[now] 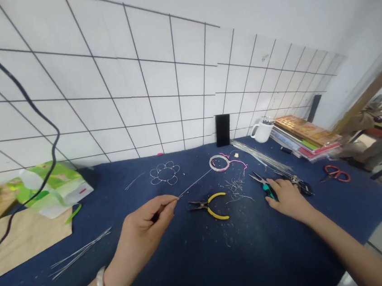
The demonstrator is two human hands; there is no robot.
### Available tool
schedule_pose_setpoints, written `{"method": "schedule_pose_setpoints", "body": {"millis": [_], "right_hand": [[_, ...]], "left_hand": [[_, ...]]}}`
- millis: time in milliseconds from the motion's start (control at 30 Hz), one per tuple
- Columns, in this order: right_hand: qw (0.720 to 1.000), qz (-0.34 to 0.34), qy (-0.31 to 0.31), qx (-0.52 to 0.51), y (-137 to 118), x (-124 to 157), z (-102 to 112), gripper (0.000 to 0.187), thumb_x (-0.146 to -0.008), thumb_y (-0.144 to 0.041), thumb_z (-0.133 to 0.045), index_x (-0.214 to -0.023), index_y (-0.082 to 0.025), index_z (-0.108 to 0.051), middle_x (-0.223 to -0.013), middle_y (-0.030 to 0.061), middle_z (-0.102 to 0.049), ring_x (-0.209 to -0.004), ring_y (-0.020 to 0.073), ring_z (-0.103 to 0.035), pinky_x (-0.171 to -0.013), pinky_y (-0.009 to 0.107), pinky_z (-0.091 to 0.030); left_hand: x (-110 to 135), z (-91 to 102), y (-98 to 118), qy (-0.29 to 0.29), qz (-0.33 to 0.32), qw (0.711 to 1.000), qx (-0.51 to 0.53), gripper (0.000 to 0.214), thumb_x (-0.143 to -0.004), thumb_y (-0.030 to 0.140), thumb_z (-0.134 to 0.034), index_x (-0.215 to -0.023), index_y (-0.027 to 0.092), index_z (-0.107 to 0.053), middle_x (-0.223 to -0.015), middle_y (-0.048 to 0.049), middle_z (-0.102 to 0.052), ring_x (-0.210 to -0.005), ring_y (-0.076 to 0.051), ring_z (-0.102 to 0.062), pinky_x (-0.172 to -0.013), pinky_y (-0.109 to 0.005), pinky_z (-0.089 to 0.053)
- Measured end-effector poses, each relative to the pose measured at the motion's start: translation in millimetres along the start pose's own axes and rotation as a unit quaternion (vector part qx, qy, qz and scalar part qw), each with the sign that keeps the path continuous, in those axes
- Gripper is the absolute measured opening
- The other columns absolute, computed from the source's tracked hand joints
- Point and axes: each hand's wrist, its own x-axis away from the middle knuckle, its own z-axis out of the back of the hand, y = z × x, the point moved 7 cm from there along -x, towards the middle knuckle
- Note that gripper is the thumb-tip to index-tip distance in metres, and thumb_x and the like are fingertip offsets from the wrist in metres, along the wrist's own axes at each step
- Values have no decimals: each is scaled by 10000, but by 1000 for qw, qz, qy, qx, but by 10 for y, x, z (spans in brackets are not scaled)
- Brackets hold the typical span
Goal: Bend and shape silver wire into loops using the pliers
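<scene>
My left hand [144, 227] is closed in a pinch on a thin silver wire [195, 183] that runs up and right toward a small round dish of beads [219, 162]. My right hand [285, 195] rests on the blue cloth with its fingers curled over the teal handle of a pair of pliers [262, 183]. Yellow-handled pliers [211, 203] lie between my two hands. A wire flower shape [165, 173] lies farther back on the cloth.
A bundle of straight wires [260, 156] lies at the back right, with more wires [81, 252] at the front left. Red scissors [336, 173], a white mug [262, 130], stacked books [304, 138], a green tissue pack [54, 187] and a hanging black cable [39, 131] surround the work area.
</scene>
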Motion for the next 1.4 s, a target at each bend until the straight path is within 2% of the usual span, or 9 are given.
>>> {"method": "schedule_pose_setpoints", "body": {"millis": [167, 300, 400, 500, 700, 800, 900, 1133, 1400], "right_hand": [[999, 7, 41, 20, -257, 4, 60, 508, -773, -285, -463, -1258, -137, -425, -1064, 156, -519, -959, 279, -456, -800, 387, -342], [998, 6, 65, 15, -232, 7, 60, 511, -759, -232, -456, -1257, -121, -414, -1059, 162, -525, -954, 291, -470, -805, 411, -361], [994, 9, 106, -22, -220, 15, 151, 512, -756, -242, -451, -1253, -128, -402, -1094, 161, -514, -986, 304, -473, -846, 439, -372], [985, 48, 134, -102, -431, 45, 311, 536, -759, -251, -443, -1278, -147, -355, -1159, 149, -478, -1069, 300, -451, -916, 437, -365], [919, 130, 68, -365, -1358, 150, 645, 487, -760, -171, -418, -1236, -240, -347, -1165, 83, -501, -1056, 217, -511, -913, 361, -419], [882, 161, -25, -442, -1819, 177, 715, 544, -721, -114, -422, -1241, -251, -346, -1213, 64, -485, -1127, 202, -469, -967, 362, -376], [853, 159, -82, -490, -2086, 179, 716, 591, -694, -100, -430, -1260, -239, -336, -1258, 71, -457, -1157, 209, -449, -986, 386, -353], [780, 164, -124, -591, -2310, 126, 720, 533, -733, -126, -464, -1248, -217, -361, -1154, 64, -516, -1064, 189, -502, -949, 375, -380], [741, 167, -143, -634, -2379, 99, 763, 523, -749, -151, -507, -1252, -223, -381, -1188, 56, -501, -1106, 205, -462, -984, 381, -322]], "left_hand": [[7, 19, 32, 5, -7, 1000, 5, 212, -788, 359, -521, -891, 216, -638, -808, -2, -673, -677, -144, -592, -586, -209, -446], [11, 35, 81, 8, -17, 1000, 16, 198, -799, 328, -503, -874, 209, -642, -774, -3, -665, -650, -135, -577, -562, -204, -437], [10, 32, 120, 2, -26, 999, 39, 187, -810, 304, -492, -865, 206, -642, -778, -4, -656, -658, -127, -562, -569, -205, -429], [6, 39, 141, -4, -22, 998, 58, 179, -821, 285, -478, -834, 203, -637, -746, 1, -638, -662, -121, -547, -594, -212, -422], [31, 73, 194, -11, -15, 996, 90, 185, -829, 267, -463, -825, 201, -636, -716, 4, -613, -641, -116, -511, -574, -214, -401], [45, 93, 219, -8, -15, 994, 109, 179, -829, 258, -467, -832, 203, -637, -729, 7, -614, -654, -116, -514, -587, -214, -404], [59, 93, 239, -7, -22, 992, 127, 182, -833, 239, -460, -830, 203, -639, -740, 11, -619, -669, -115, -522, -603, -210, -404], [80, 19, 230, -15, -27, 988, 149, 196, -822, 172, -447, -820, 192, -641, -714, 23, -610, -657, -103, -514, -601, -194, -400], [76, 1, 241, -13, -36, 991, 129, 208, -822, 149, -442, -833, 195, -644, -707, 31, -621, -634, -92, -528, -589, -185, -400]]}}
